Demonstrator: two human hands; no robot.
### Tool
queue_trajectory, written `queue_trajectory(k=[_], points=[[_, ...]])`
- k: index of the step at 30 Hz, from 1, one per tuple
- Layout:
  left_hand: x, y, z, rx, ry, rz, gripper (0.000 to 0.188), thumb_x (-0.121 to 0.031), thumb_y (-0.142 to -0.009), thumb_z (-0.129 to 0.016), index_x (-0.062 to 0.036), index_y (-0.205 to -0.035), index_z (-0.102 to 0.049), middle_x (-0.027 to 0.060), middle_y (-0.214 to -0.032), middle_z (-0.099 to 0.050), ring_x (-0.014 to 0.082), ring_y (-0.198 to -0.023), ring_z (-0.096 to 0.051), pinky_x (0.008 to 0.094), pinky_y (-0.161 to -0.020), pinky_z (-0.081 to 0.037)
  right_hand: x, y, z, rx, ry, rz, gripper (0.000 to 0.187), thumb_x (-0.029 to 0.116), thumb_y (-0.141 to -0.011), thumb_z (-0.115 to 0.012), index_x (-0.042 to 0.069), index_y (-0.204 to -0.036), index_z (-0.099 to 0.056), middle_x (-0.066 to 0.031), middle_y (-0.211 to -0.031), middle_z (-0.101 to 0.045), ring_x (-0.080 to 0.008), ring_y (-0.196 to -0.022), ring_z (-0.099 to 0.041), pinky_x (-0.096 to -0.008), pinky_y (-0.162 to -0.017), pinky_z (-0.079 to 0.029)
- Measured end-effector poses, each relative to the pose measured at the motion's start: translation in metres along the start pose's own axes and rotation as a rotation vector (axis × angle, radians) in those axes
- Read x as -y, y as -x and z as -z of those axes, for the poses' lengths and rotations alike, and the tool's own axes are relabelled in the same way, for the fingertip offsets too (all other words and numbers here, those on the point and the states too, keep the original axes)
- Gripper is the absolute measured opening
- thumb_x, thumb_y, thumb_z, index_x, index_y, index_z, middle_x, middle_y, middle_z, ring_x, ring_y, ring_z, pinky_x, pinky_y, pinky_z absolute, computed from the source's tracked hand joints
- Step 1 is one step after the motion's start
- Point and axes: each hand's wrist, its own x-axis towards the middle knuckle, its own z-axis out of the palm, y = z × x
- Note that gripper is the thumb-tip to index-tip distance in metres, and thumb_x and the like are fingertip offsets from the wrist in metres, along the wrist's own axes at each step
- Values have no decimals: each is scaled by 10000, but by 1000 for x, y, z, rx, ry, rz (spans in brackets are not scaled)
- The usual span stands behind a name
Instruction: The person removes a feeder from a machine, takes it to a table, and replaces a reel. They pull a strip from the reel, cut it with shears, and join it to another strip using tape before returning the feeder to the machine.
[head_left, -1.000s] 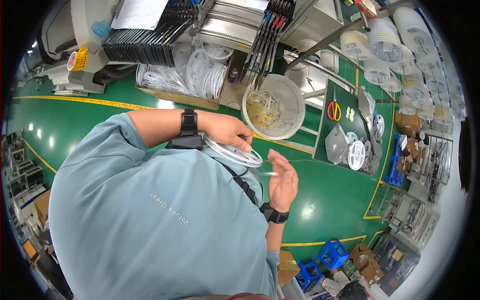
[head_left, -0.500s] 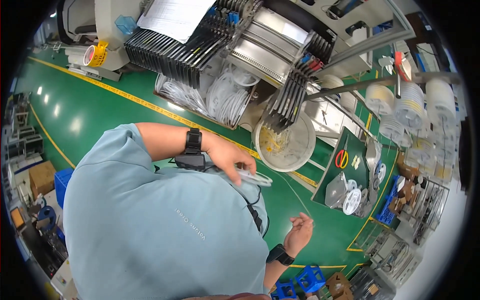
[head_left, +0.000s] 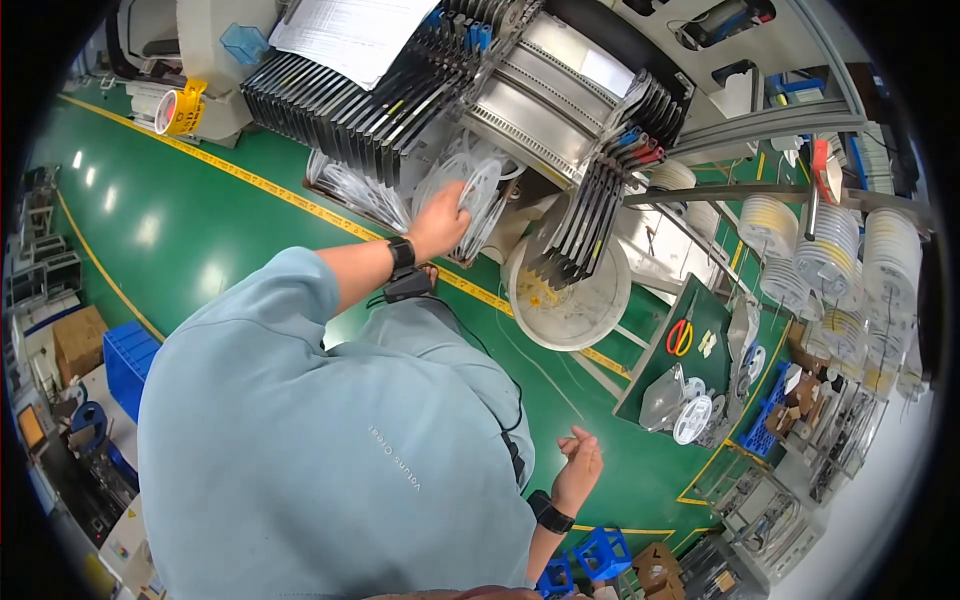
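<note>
My left hand (head_left: 440, 222) reaches over a box of white plastic reels (head_left: 402, 215) under the machine. Its fingers are curled on a white reel (head_left: 484, 180), partly hidden by the hand. My right hand (head_left: 577, 474) is low at the right of my body, fingers bent together. A thin pale strip (head_left: 545, 372) runs from near the bin down to those fingertips, seemingly pinched there. To the right of the left hand stands a round whitish bin (head_left: 572, 325) holding yellow and clear scraps.
Black feeders (head_left: 330, 115) line the machine above the box, and more feeders (head_left: 580, 225) overhang the bin. A green-topped cart (head_left: 655, 375) carries red-orange scissors (head_left: 680, 337) and small reels. Stacked reels (head_left: 770, 225) hang on a rack at right. Yellow tape marks the green floor.
My left hand has moved up and away from my body with the white reel, into the reel box. My right hand has shifted slightly left and down, the strip following it.
</note>
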Motion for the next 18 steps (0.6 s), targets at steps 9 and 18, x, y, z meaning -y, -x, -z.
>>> queue_trajectory(k=[9,18], points=[[35,-22,-85,288,-117,367,428,-200,-950,-586,-22,-1331,-507,279,-1232,-598,444,-1159,-574,505,-987,-465,28,16,13,46,332,-42,348,250,-1076,-511,-42,-1037,-695,-48,-711,-574,-159,-694,-581,-312,-688,-492],[-90,25,-12,442,245,-5,312,-265,-944,-724,-36,-1133,-632,84,-959,-630,187,-852,-594,319,-736,-493,80,-32,20,297,657,298,156,145,-961,-639,-10,-946,-624,-222,-817,-637,-428,-748,-614,-448,-651,-483]])
